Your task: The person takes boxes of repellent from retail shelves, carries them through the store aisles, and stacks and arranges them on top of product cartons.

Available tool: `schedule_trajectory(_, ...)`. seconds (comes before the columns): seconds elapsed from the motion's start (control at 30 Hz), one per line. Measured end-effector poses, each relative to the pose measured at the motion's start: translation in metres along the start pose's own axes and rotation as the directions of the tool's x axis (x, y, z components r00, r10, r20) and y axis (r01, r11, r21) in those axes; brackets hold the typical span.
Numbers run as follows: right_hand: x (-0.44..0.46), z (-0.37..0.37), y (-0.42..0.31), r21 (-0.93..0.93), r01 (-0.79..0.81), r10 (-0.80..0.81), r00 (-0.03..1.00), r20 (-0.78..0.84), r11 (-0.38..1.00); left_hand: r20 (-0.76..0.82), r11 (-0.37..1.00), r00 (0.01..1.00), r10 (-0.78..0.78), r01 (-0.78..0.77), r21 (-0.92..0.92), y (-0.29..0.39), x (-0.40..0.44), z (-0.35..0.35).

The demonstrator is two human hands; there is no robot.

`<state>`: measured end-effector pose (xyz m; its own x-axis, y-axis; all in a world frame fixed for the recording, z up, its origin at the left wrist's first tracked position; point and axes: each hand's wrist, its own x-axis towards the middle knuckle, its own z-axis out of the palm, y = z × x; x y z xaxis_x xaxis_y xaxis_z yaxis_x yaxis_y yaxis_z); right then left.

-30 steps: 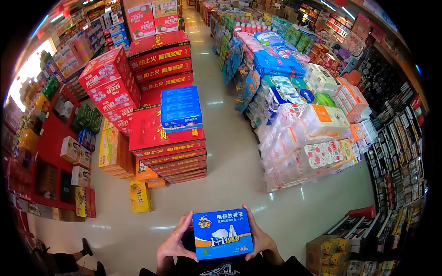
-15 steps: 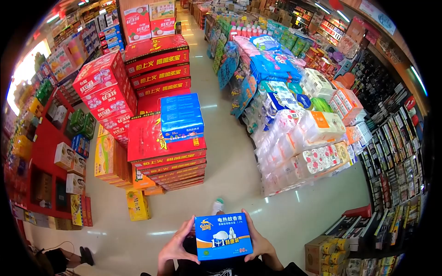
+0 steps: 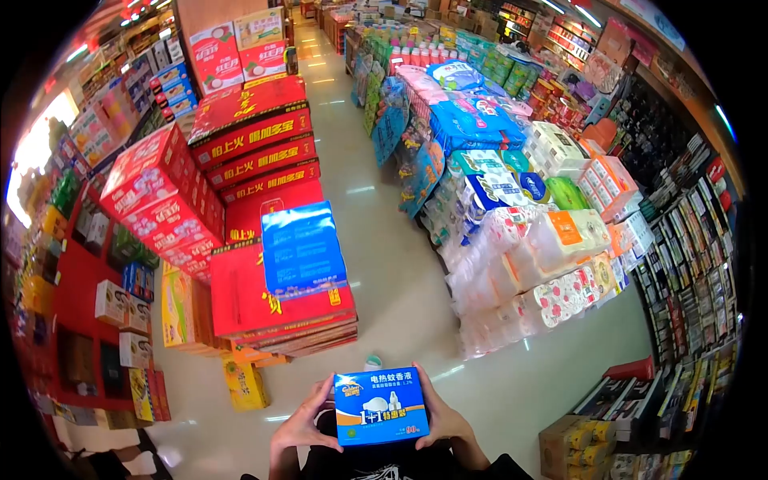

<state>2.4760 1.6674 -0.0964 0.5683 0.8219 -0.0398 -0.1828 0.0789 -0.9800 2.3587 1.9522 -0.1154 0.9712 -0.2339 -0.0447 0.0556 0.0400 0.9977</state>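
Observation:
A blue box (image 3: 382, 406) with a white device pictured on its front is held upright at the bottom centre, its printed face towards me. My left hand (image 3: 308, 420) grips its left edge, and my right hand (image 3: 442, 418) grips its right edge. Ahead and to the left, a larger blue pack (image 3: 302, 248) lies on top of a stack of red cartons (image 3: 240, 300). A shoe tip (image 3: 373, 362) shows just beyond the box in my hands.
Wrapped tissue packs (image 3: 524, 296) are piled on the right of the aisle. Pink-and-red cartons (image 3: 164, 188) stand at left, with a yellow box (image 3: 246, 386) on the floor. Shelves (image 3: 692, 272) line the far right. Part of a person's leg (image 3: 140, 464) shows at lower left.
The view has moved closer to the red stack, which now appears larger. Both hands still hold the blue box in nearly the same place. The shoe tip has come into view since the earliest frame.

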Motion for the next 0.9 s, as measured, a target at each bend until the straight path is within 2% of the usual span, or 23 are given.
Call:
schedule_trajectory(0.03, 0.009, -0.005, 0.0, -0.001, 0.014, -0.014, 1.0, -0.006, 1.0, 0.006, 1.0, 1.0, -0.01, 0.01, 0.019, 0.005, 0.008, -0.007)
schedule_trajectory(0.13, 0.032, -0.02, 0.006, -0.197, 0.039, -0.027, 0.998, 0.062, 0.98, -0.01, 0.999, 0.999, -0.035, 0.036, 0.005, 0.003, 0.014, -0.027)
schedule_trajectory(0.27, 0.072, -0.021, 0.002, -0.242, 0.029, 0.005, 0.99, 0.138, 0.97, -0.106, 0.995, 0.989, -0.099, 0.095, -0.037, 0.003, 0.006, -0.044)
schedule_trajectory(0.33, 0.091, -0.018, -0.003, -0.23, 0.014, 0.029, 0.983, 0.183, 0.973, -0.162, 0.996, 0.984, -0.08, 0.074, -0.042, 0.003, 0.002, -0.05)
schedule_trajectory(0.4, 0.105, -0.017, -0.005, -0.348, 0.039, 0.04, 0.975, 0.217, 0.936, -0.219, 0.994, 0.97, -0.105, 0.094, -0.06, 0.002, -0.008, -0.054)
schedule_trajectory(0.43, 0.114, -0.016, -0.013, -0.353, 0.062, 0.03, 0.968, 0.249, 0.934, -0.23, 0.978, 0.964, -0.134, 0.091, -0.19, 0.005, -0.012, -0.057)
schedule_trajectory(0.47, 0.122, -0.011, -0.022, -0.346, 0.076, 0.026, 0.959, 0.282, 0.935, -0.247, 0.937, 0.934, -0.257, 0.177, -0.302, 0.016, -0.018, -0.062)
schedule_trajectory(0.53, 0.139, 0.002, -0.03, -0.365, 0.145, -0.014, 0.941, 0.338, 0.92, -0.324, 0.919, 0.936, -0.138, -0.001, -0.395, 0.015, -0.026, -0.07)
schedule_trajectory(0.6, 0.162, 0.017, -0.031, -0.336, 0.185, -0.055, 0.93, 0.364, 0.923, -0.33, 0.932, 0.936, -0.123, -0.004, -0.361, 0.017, -0.033, -0.086)
schedule_trajectory(0.73, 0.199, 0.044, -0.024, -0.392, 0.138, 0.013, 0.934, 0.358, 0.91, -0.324, 0.95, 0.932, -0.163, 0.06, -0.305, 0.017, -0.046, -0.132)
schedule_trajectory(0.77, 0.208, 0.052, -0.021, -0.399, 0.126, 0.024, 0.936, 0.351, 0.908, -0.317, 0.966, 0.94, -0.123, 0.039, -0.257, 0.015, -0.05, -0.145)
schedule_trajectory(0.9, 0.243, 0.079, -0.012, -0.443, 0.095, 0.073, 0.935, 0.347, 0.892, -0.252, 0.982, 0.953, -0.166, 0.135, -0.134, 0.015, -0.057, -0.197)
